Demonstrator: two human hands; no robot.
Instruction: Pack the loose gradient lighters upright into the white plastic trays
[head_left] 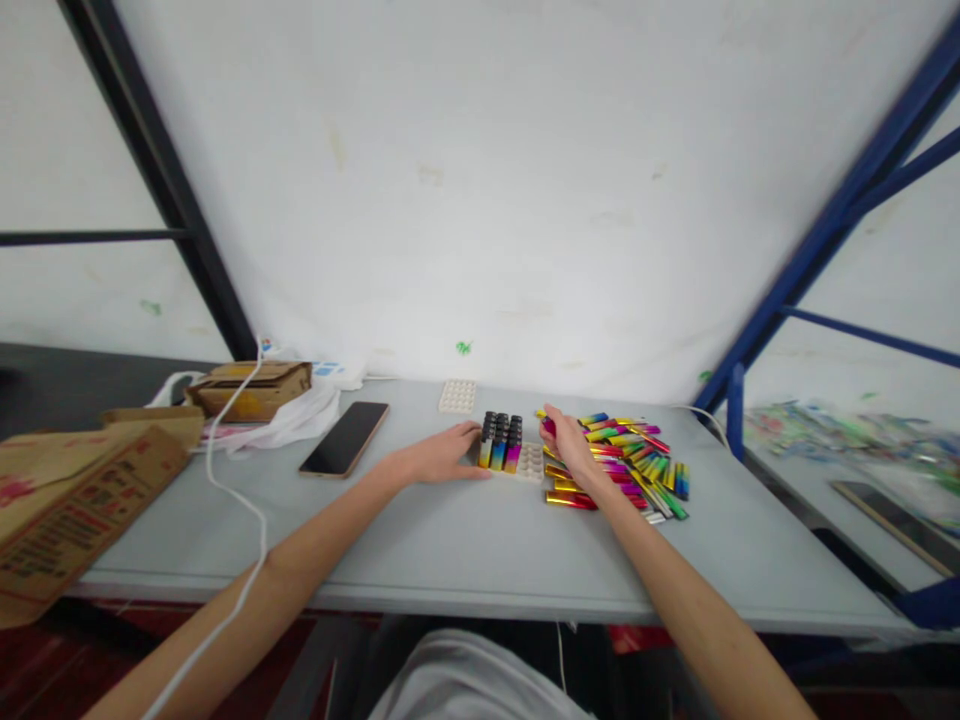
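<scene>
Left hand [450,453]: half open, thumb and fingers spread at the 9 o'clock side of the pale tray [532,462]; can't tell if I'm touching it. Right hand [568,442]: fingers closed on a magenta piece [549,427], just off the tray's 2 o'clock side. Tray sits at my 12, black-topped pieces [499,442] upright in its left part, bare pockets on its right. Loose shiny pile [637,462] at 1 o'clock, phone [345,439] at 11, second tray [457,396] near 12, farther back.
</scene>
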